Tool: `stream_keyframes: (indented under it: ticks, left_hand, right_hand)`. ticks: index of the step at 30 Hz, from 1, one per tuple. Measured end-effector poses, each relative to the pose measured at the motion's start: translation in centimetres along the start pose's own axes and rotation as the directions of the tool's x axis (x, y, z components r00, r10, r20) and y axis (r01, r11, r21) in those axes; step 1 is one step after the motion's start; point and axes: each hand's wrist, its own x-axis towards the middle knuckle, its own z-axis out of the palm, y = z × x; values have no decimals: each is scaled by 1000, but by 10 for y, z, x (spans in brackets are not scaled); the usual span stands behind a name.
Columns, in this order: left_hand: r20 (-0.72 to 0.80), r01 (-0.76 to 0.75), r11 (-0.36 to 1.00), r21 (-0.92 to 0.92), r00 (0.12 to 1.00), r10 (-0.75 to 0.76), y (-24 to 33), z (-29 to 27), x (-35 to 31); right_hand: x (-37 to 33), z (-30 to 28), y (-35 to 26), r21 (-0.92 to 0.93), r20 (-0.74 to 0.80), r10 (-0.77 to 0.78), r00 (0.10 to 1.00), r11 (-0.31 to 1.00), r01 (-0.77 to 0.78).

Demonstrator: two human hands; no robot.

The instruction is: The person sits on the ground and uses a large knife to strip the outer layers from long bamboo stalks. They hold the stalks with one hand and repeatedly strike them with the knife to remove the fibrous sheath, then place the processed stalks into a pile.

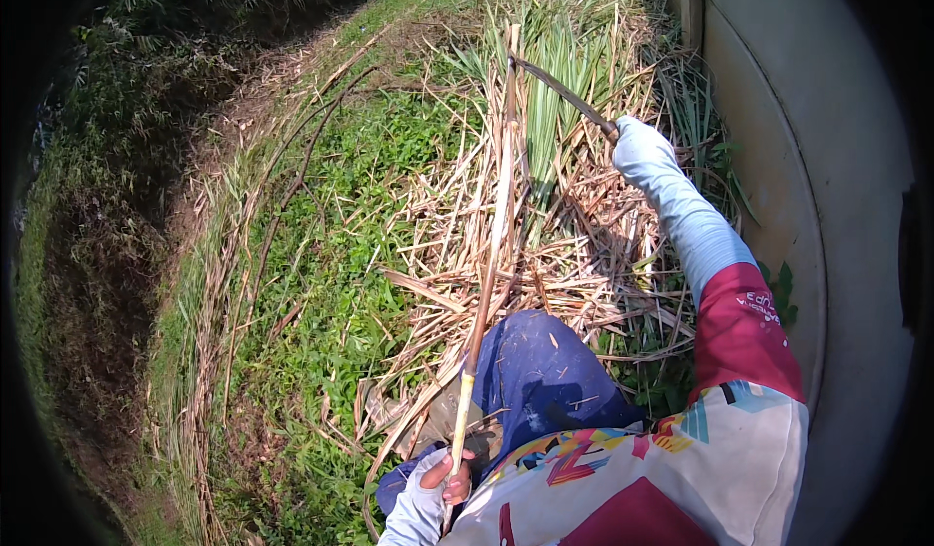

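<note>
My left hand (435, 486), in a pale sleeve that leaves the fingers bare, is closed around the near end of a long sugarcane stalk (481, 324). The stalk runs away from me, yellowish close to the hand and brown with dry leaf sheath farther out. Stretched out to the far right, my right hand (642, 149) grips the handle of a machete (566, 92). Its dark blade points left, and the tip meets or overlaps the stalk close to its far end; I cannot tell if they touch.
Dry cane leaves (584, 244) cover the ground ahead, with long green leaves (556, 108) on top. My bent knee in blue cloth (545, 351) is close by. A smooth grey wall (808, 108) curves along the right. Low green weeds (341, 244) and a brushy bank (97, 254) lie left.
</note>
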Motion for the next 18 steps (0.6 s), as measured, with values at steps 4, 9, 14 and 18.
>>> stream_keyframes:
  ticks: [4,9,14,18]
  left_hand:
    - [-183,3,991,137,983,22,-3,9,3]
    - [-365,52,937,347,927,84,-11,19,1]
    - [-424,85,852,517,890,169,-19,10,6]
    - [-440,86,768,635,857,268,-32,-1,10]
  right_hand:
    - [1,9,23,156,-77,-120,990,979,131]
    - [-28,28,0,52,-40,-364,931,929,365]
    - [28,-6,-23,-195,224,-297,928,920,341]
    - [126,-18,-21,-450,55,-115,992,884,127]
